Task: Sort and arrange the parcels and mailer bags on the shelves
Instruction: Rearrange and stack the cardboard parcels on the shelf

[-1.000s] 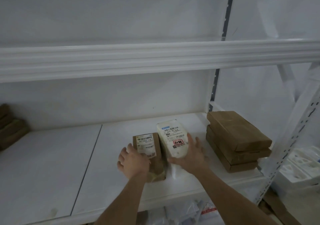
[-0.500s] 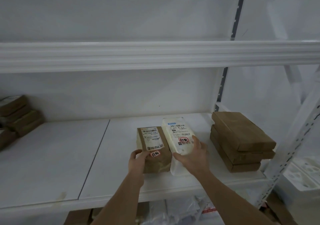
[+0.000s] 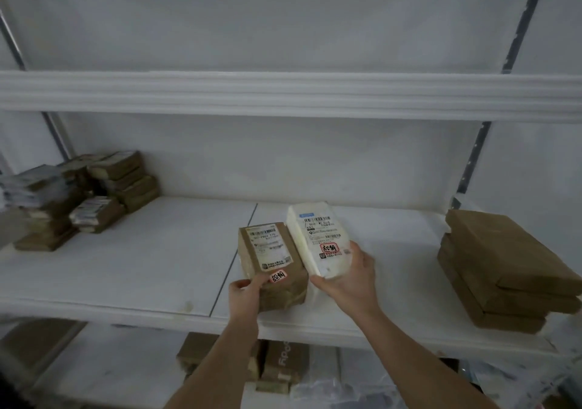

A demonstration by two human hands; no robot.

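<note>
Head view: my left hand point(image 3: 247, 292) grips the stiff brown parcel point(image 3: 271, 265); my right hand point(image 3: 349, 278) cradles the soft white mailer point(image 3: 319, 238), probably light, by its near end.

Label print on the brown parcel point(image 3: 271, 260) is too small to read; left stack point(image 3: 34, 194) blurred.

A plain white wall point(image 3: 283, 15) stands behind the racking, crossed by dark slotted uprights point(image 3: 472, 169), one at the right and thinner ones at the left
</note>
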